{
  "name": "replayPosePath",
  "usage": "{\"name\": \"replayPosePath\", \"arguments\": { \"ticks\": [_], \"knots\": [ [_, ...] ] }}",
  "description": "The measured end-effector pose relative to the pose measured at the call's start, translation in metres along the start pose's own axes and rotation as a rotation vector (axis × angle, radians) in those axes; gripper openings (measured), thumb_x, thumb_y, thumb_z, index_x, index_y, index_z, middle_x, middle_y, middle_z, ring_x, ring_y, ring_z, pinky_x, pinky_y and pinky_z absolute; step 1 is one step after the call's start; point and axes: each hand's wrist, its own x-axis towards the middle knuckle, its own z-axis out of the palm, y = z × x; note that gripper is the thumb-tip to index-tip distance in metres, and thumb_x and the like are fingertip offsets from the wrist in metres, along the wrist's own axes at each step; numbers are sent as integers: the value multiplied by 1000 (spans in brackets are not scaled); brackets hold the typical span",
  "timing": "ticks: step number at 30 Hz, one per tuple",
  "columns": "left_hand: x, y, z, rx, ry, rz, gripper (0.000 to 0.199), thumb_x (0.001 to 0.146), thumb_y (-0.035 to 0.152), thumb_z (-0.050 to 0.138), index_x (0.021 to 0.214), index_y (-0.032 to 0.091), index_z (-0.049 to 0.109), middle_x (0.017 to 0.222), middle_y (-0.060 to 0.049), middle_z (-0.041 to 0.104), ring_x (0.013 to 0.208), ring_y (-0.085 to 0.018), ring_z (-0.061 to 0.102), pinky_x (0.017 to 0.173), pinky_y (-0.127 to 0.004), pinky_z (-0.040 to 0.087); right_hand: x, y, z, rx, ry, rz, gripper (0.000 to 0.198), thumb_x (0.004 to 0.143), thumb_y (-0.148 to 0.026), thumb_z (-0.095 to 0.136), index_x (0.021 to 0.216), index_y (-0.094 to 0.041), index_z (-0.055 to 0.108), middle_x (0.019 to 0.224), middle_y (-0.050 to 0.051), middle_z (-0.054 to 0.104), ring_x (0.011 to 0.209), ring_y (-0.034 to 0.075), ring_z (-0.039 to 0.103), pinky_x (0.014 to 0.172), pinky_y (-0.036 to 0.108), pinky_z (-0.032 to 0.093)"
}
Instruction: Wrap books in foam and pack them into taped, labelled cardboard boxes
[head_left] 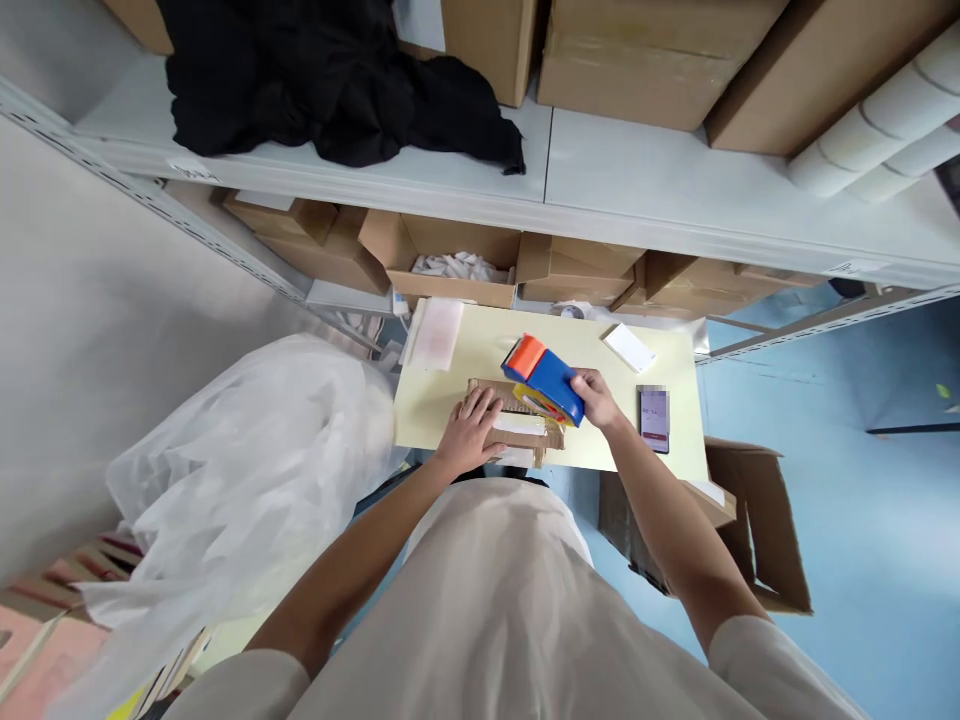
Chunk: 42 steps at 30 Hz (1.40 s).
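Note:
My right hand is closed around the end of a blue tape dispenser with an orange front part. The dispenser is tilted above the right part of a small cardboard box at the table's near edge. My left hand lies on the box's left part with its fingers spread, pressing on the top. A glossy strip shows across the box, and some tape hangs at its right end. The box's far right side is partly hidden by the dispenser.
The pale yellow table carries a phone, a white small box and pinkish sheets. Behind stands an open carton under a shelf. Plastic wrap bulges at left; an open carton sits on the floor at right.

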Motion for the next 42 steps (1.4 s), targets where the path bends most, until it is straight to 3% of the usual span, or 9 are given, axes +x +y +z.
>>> {"name": "replayPosePath", "arguments": {
  "ticks": [5, 8, 13, 19, 22, 25, 35, 39, 42],
  "knots": [
    [8, 1, -29, -411, 64, -166, 45, 90, 47, 41, 127, 25, 52, 140, -8, 47, 133, -29, 34, 109, -59, 13, 2, 15, 7, 9, -145, 135, 56, 65, -67, 62, 50, -17, 44, 46, -5, 35, 43, 6, 28, 42, 22, 21],
    [24, 2, -50, -842, 128, -255, 47, 92, 51, 33, 114, 22, 62, 122, -8, 62, 119, -27, 50, 104, -48, 31, -3, 19, 5, 14, -113, 152, 54, 63, -66, 65, 50, -16, 48, 45, -4, 37, 43, 7, 30, 42, 22, 22],
    [53, 1, -76, -1606, -69, -456, 45, 79, 55, 58, 100, 16, 65, 93, -7, 69, 84, -19, 65, 73, -29, 49, -5, 15, 7, -2, -113, 168, 52, 63, -64, 66, 51, -17, 48, 45, -4, 39, 43, 7, 30, 40, 22, 24],
    [60, -20, -89, -1922, -277, -676, 31, 81, 43, 63, 87, 12, 66, 80, -8, 68, 67, -12, 63, 59, -22, 50, -2, 13, 7, -13, -152, 153, 50, 65, -62, 65, 51, -16, 49, 46, -4, 39, 43, 7, 31, 41, 22, 26],
    [58, -32, -87, -1905, -260, -680, 10, 77, 13, 67, 87, 12, 67, 79, -5, 68, 68, -9, 63, 65, -18, 51, -1, 15, 6, -25, -171, 156, 51, 65, -62, 65, 50, -16, 48, 46, -4, 38, 44, 7, 30, 41, 21, 25],
    [58, -44, -85, -1847, -196, -657, 23, 69, -1, 68, 88, 12, 67, 80, -3, 68, 69, -6, 62, 68, -16, 49, 0, 15, 5, -38, -175, 170, 52, 64, -64, 65, 51, -16, 48, 46, -4, 39, 44, 7, 31, 41, 22, 25],
    [44, -67, -94, -1515, -85, -496, 30, 67, 18, 73, 95, 13, 67, 97, -8, 66, 76, -10, 61, 75, -25, 50, 3, 12, 8, -81, -217, 168, 51, 65, -62, 65, 50, -18, 45, 45, -5, 36, 43, 6, 29, 41, 22, 23],
    [37, -55, -89, -982, -22, -250, 55, 57, 11, 75, 110, 15, 61, 105, -8, 62, 78, -13, 59, 73, -28, 50, 2, 15, 8, -74, -211, 162, 50, 66, -61, 65, 50, -17, 46, 46, -5, 38, 43, 7, 30, 41, 22, 23],
    [36, -45, -89, -559, 111, -75, 36, 71, 13, 62, 107, 18, 60, 105, -7, 61, 74, -13, 57, 74, -29, 48, 2, 15, 9, -90, -225, 176, 49, 68, -60, 65, 52, -17, 48, 47, -4, 40, 43, 7, 32, 41, 22, 25]
  ]
}}
